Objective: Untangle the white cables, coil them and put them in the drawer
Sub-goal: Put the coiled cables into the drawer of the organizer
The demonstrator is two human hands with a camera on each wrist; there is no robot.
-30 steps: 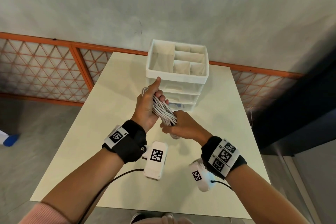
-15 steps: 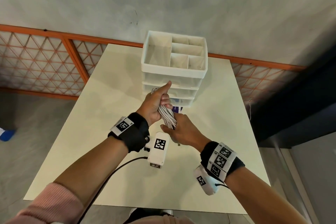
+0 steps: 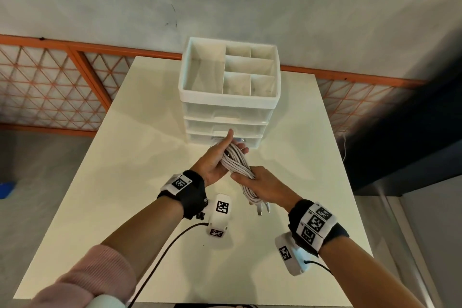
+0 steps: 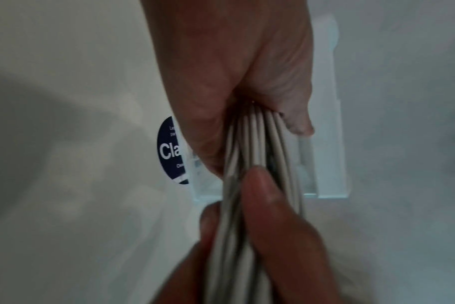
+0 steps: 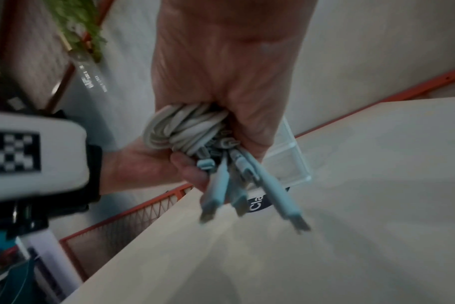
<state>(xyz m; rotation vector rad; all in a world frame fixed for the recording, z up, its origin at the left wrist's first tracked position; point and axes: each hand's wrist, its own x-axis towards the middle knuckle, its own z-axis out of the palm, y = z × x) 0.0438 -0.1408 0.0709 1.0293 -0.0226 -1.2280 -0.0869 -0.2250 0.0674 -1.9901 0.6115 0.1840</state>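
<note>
White cables (image 3: 237, 165), white drawer unit (image 3: 228, 105) on a cream bench (image 3: 125, 182); orange lattice fence (image 3: 50, 87); black-and-white checkered wrist tags (image 3: 315, 223).

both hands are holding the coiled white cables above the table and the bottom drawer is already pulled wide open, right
Not quite. Both the left hand and the right hand do hold the coiled white cables above the table, but the bottom drawer is not pulled wide open. The head view shows all three drawer fronts pushed in, roughly flush with the white organiser.
</note>
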